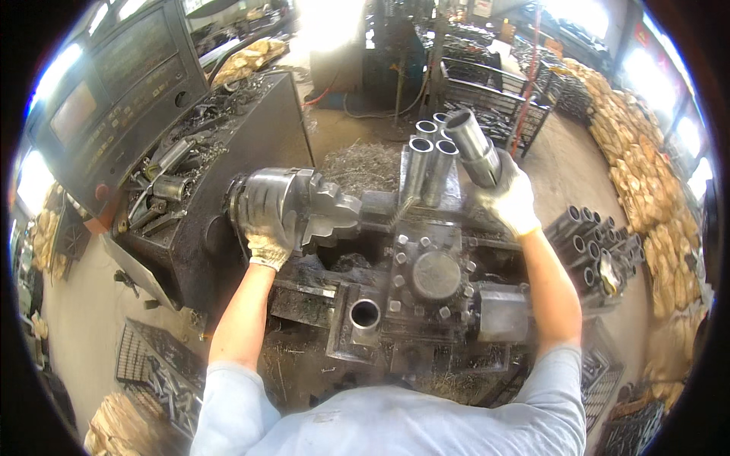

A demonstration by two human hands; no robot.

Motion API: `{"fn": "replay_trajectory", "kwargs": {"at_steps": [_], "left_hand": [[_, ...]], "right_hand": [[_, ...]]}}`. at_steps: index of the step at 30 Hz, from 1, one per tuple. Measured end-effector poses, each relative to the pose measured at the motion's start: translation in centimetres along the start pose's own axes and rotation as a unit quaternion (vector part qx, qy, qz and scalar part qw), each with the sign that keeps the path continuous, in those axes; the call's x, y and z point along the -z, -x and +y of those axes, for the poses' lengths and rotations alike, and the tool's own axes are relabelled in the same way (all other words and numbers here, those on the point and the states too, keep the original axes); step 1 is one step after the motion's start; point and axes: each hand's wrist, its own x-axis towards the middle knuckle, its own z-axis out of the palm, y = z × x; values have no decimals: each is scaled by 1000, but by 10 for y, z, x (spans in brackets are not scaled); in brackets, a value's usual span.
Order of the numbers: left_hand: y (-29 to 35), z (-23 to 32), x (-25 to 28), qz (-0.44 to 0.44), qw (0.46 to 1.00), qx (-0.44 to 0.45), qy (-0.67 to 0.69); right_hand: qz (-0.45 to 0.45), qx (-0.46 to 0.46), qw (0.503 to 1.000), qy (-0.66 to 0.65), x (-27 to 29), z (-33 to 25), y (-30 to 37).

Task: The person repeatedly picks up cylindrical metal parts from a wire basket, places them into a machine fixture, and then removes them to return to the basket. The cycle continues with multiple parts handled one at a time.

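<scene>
My right hand [511,194], in a pale work glove, is closed round a shiny steel tube [471,144], raised and tilted with its open end up. My left hand [269,247], gloved too, is against the lathe chuck [277,199]. Its fingers blend into the dark metal, so their pose is unclear. Stepped jaws [334,213] stick out from the chuck's right side. Several similar tubes [430,167] stand upright just left of the raised one. A short tube [365,314] stands nearer me, left of the bolted round tool turret [436,275].
A control panel [114,91] rises at the far left, beside a headstock [228,144] littered with tools and shavings. More tubes [582,243] are stacked at right. Brown sacks [639,175] line the right side. Wire baskets [494,83] stand at the back; another basket [156,365] is lower left.
</scene>
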Motion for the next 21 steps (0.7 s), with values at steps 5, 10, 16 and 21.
{"fn": "replay_trajectory", "kwargs": {"at_steps": [5,10,16,21], "left_hand": [[-14,7,35,-49,997,4,54],[59,68,145,-153,821,51,548],[167,123,153,-302,328,547,709],[188,131,126,-293,385,653,582]], "right_hand": [[-41,43,987,-152,52,-98,66],[-401,-174,725,-532,22,-170,190],[-431,-348,650,-519,-116,-149,306],[-446,-329,765,-328,-153,-105,355]]}}
